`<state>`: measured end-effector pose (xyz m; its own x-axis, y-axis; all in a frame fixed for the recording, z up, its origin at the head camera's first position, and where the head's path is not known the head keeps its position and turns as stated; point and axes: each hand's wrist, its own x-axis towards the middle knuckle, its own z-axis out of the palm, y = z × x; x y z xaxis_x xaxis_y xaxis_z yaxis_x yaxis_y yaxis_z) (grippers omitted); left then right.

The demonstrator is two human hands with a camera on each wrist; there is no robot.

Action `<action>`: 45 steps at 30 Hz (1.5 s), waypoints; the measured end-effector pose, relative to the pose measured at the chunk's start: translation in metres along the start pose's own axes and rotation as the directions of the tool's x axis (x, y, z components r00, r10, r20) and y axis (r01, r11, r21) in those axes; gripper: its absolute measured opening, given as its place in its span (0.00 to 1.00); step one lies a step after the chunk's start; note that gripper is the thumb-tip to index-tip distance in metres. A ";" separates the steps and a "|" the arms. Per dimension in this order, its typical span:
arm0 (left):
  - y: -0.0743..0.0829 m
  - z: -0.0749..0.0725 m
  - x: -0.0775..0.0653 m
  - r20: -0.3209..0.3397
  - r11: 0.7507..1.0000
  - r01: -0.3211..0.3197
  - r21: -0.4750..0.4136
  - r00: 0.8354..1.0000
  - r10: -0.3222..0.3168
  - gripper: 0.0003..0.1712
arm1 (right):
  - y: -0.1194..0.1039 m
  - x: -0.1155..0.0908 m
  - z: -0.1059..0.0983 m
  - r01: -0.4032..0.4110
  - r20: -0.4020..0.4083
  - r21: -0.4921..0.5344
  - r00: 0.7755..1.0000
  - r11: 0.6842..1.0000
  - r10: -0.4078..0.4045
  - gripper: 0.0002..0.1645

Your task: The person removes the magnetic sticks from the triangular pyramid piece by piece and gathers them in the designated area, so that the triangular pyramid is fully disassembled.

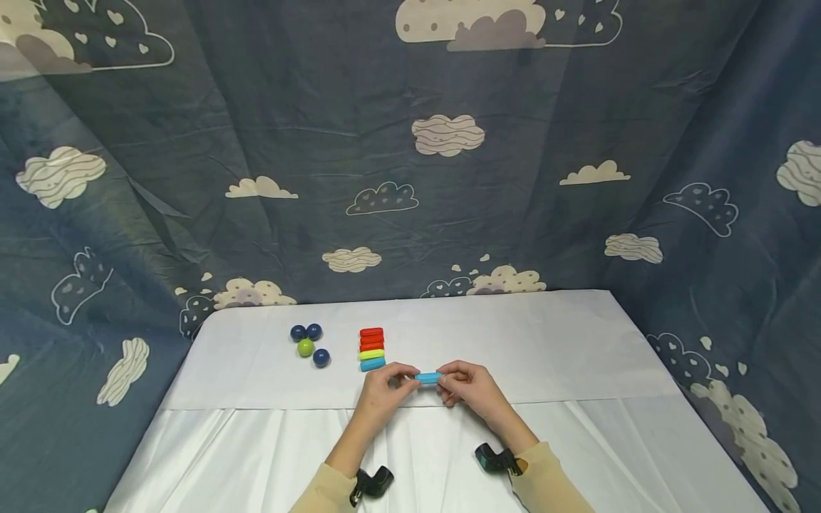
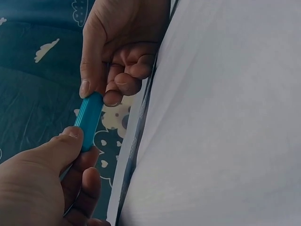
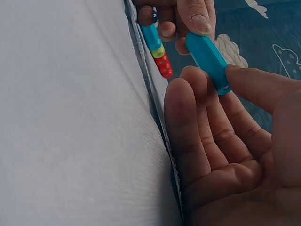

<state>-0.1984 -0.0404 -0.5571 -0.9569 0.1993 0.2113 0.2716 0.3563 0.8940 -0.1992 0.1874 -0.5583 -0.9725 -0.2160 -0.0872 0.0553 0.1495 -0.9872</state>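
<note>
Both hands hold one ridged blue stick [image 1: 428, 378] level between them, over the front part of the white table. My left hand [image 1: 383, 392] pinches its left end between thumb and fingers. Its other end is pinched by my right hand [image 1: 476, 390]. A small hole shows in the end of the blue stick [image 3: 209, 61] in the right wrist view. Lengthwise grooves run along the blue stick [image 2: 91, 117] in the left wrist view. Just beyond the left hand lies a row of short sticks: a blue one [image 1: 373, 364], a yellow one [image 1: 371, 354] and red ones [image 1: 371, 333].
Left of the row sit a green ball [image 1: 305, 348] and three dark blue balls [image 1: 321, 358]. A white cloth [image 1: 545, 349] covers the table, with a seam across it. Dark cloud-print curtains [image 1: 308, 157] hang behind and at both sides.
</note>
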 end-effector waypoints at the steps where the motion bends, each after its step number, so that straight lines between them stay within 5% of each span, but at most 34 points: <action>1: 0.000 0.000 0.000 0.000 1.000 -0.001 0.001 1.000 0.001 0.08 | -0.001 0.000 0.000 -0.003 -0.002 0.000 1.000 1.000 0.003 0.17; 15: 0.011 -0.011 0.000 -0.108 0.992 0.095 -0.087 0.989 -0.104 0.08 | -0.019 -0.001 0.013 0.008 -0.055 0.039 0.998 0.999 -0.006 0.16; 32: -0.014 -0.060 -0.010 -0.228 0.991 0.137 0.014 0.965 -0.130 0.09 | -0.022 0.037 0.070 -0.001 0.027 0.040 1.000 0.999 -0.001 0.13; 45: -0.026 -0.068 -0.009 -0.262 0.965 0.174 0.199 0.958 -0.118 0.09 | -0.020 0.052 0.089 0.009 -0.028 -0.221 1.000 0.975 -0.015 0.08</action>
<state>-0.2033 -0.1134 -0.5553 -0.9757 -0.0902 0.1998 0.1163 0.5598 0.8204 -0.2305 0.0876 -0.5548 -0.9791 -0.1915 -0.0685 -0.0046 0.3574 -0.9339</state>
